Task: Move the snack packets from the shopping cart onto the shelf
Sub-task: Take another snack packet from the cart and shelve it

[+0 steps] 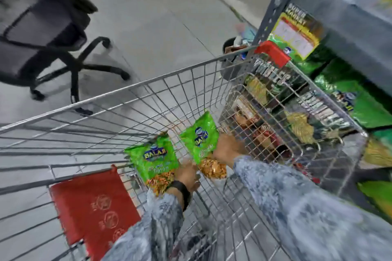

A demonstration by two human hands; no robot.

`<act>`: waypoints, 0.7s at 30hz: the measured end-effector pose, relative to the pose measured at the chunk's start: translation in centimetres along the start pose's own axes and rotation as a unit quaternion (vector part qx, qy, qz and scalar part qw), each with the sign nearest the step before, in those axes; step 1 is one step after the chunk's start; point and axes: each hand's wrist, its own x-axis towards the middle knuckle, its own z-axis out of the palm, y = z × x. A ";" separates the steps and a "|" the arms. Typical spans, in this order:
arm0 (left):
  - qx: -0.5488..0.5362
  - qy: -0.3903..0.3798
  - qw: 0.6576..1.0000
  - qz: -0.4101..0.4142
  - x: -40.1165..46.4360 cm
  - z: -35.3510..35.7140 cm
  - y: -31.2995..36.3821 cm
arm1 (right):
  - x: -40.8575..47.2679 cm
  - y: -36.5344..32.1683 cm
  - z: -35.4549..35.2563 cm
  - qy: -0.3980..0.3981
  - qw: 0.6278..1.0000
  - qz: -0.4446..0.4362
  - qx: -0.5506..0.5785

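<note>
Two forearms in mottled blue-grey sleeves are seen nearest the camera, reaching down into a wire shopping cart [118, 99]. A dark band is worn on the left wrist.

One green snack packet [153, 160] is pinched at its lower edge by the left hand [187, 176], and the packet is held upright above that grip, inside the basket. A second green packet [201, 140] is pinched at its lower right edge by the right hand [228, 148], and it stands tilted just above and to the left of that grip. Both packets carry a blue logo, and a mixed orange snack shows at the bottom of each. The two packets are held just beside each other, and whether they touch cannot be told. The picture is blurred, so the separate fingers cannot be made out clearly.

Below and to the left of the left grip, a red child-seat flap [93, 207] is seen lying against the cart's wires. To the right of the right grip, beyond the cart's side wall, a grey metal shelf [275, 4] is stacked with green and dark snack bags [360, 110]. Well beyond both grips, on the grey floor, a black office chair [42, 34] is seen.
</note>
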 end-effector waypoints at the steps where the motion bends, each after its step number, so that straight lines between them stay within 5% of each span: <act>1: -0.024 -0.008 1.000 0.003 0.0 0.0 0.0 | 0.1 0.1 -0.2 0.018 1.000 0.011 0.010; 5: -0.019 -0.073 0.996 0.043 -2.1 0.4 0.9 | -0.8 1.1 -3.4 -0.009 0.992 0.006 0.125; 10: -0.050 -0.162 0.973 0.159 -9.1 1.7 5.1 | -6.4 2.4 -10.6 0.015 0.937 -0.050 0.345; 16: 0.045 -0.214 0.899 0.379 -23.6 7.3 9.7 | -17.9 9.6 -18.6 0.119 0.794 -0.148 0.577; 21: 0.137 -0.272 0.827 0.472 -35.3 18.2 7.4 | -28.5 20.5 -23.3 0.212 0.733 -0.156 0.627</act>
